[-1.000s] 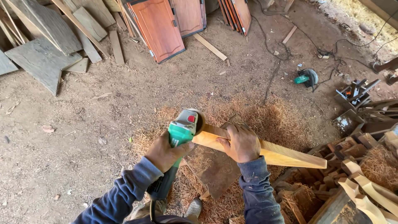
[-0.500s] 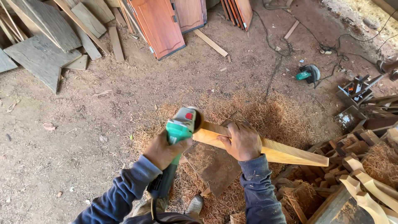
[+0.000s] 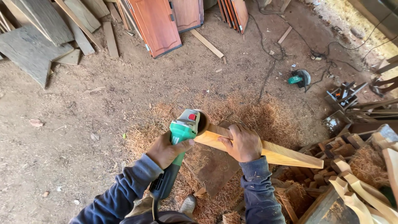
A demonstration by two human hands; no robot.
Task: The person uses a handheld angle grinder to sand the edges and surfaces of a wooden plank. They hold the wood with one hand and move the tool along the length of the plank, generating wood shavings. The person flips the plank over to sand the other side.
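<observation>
A: Left hand [image 3: 166,151]?
B: Fingers clamped round the green grinder [image 3: 179,139]; its disc end meets the near end of the wood piece [image 3: 265,151].

A: Right hand [image 3: 244,143]?
B: Fingers curled over that tapered, pale piece, pressing it down. It lies above the shavings [image 3: 257,118], slanting right toward stacked cut parts [image 3: 352,182].

A: Surroundings?
B: Dirt floor [image 3: 74,124]; red doors [image 3: 155,25] and grey planks [image 3: 33,45] at the far edge; a second green tool [image 3: 299,78] with cable, well apart.
</observation>
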